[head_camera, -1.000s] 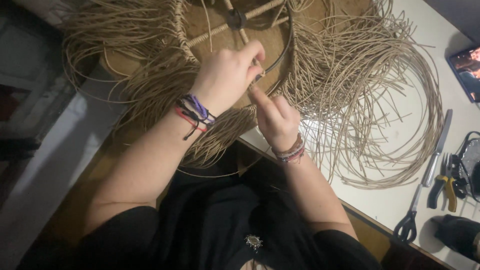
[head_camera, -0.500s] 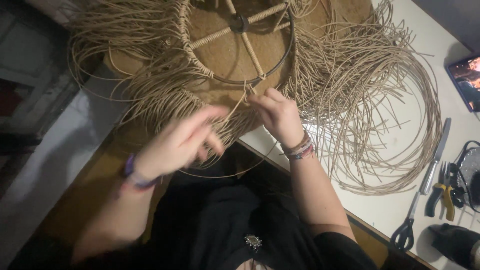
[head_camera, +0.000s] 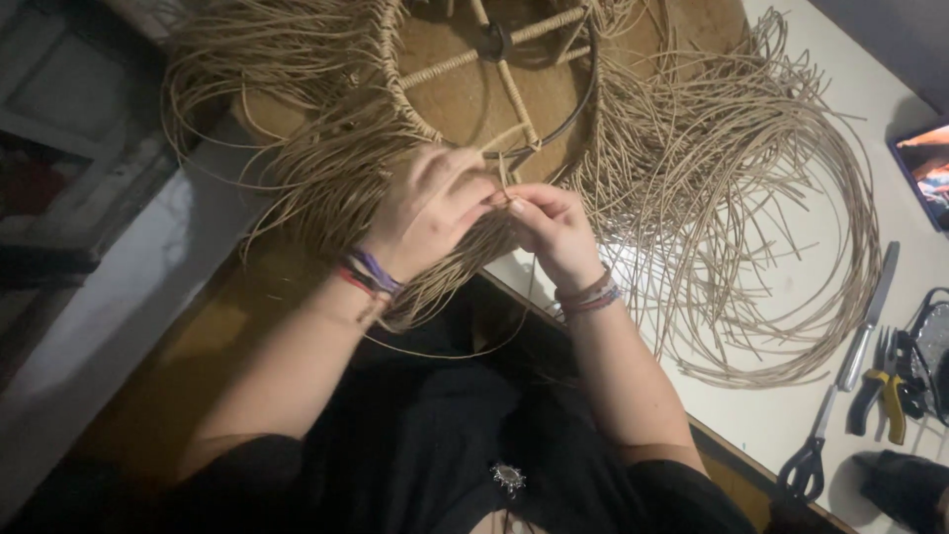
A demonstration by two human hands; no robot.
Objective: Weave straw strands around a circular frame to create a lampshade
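Note:
A round wire frame with wrapped spokes lies on the table edge, ringed by a thick fringe of tan rattan strands. My left hand and my right hand meet at the frame's near rim. Both pinch the same thin rattan strand between fingertips. Woven bracelets circle both wrists. The strand's far end is lost among the fringe.
A white table carries long scissors, yellow-handled pliers and a lit screen at the right. My dark-clothed lap is below. A wooden floor and pale furniture lie at the left.
My left hand swung out and down to the left half a second ago, then came back up to the rim beside my right hand. The right hand stayed at the rim.

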